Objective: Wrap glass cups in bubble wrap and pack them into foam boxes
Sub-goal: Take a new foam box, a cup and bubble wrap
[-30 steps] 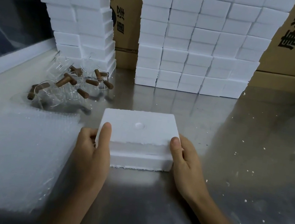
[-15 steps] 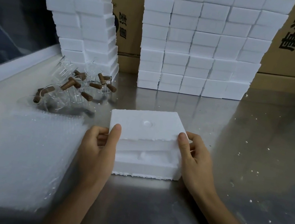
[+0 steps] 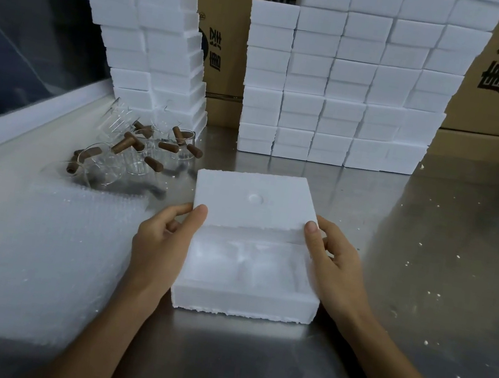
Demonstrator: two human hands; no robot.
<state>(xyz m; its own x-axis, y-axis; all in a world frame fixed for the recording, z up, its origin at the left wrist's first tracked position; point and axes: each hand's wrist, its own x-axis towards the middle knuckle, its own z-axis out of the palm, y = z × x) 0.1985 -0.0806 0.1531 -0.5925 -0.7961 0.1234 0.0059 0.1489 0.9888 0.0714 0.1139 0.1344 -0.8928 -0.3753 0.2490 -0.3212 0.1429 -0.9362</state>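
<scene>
1. Lifting the foam lid (image 3: 252, 201) by its near corners, my left hand (image 3: 163, 240) and right hand (image 3: 336, 266) each pinch an edge with the thumb on top and the fingers curled beneath. The lid's near edge is raised, while its far edge seems to rest on the foam box (image 3: 244, 300), which sits on the metal surface (image 3: 244, 369) right in front of me.
2. Foam like this crumbles. If I squeeze or twist unevenly, a corner could snap off and shed more white crumbs into the moulded hollows.
3. The lid might catch on the box's ragged rim and drag the light base along the surface, since nothing pins the base down.
4. The glass cups (image 3: 135, 153) with brown handles lie jumbled at the far left, touching each other near the leaning stack of foam boxes (image 3: 154, 41). A careless swing of the lid that way could knock them.
5. The bubble wrap (image 3: 26, 250) lies to my left, its near part blurred and its edges hard to trace.
6. The box's hollows are washed out white, so I cannot tell their shape or number. The lid hides the far half. The cups' outlines are hard to separate.
</scene>
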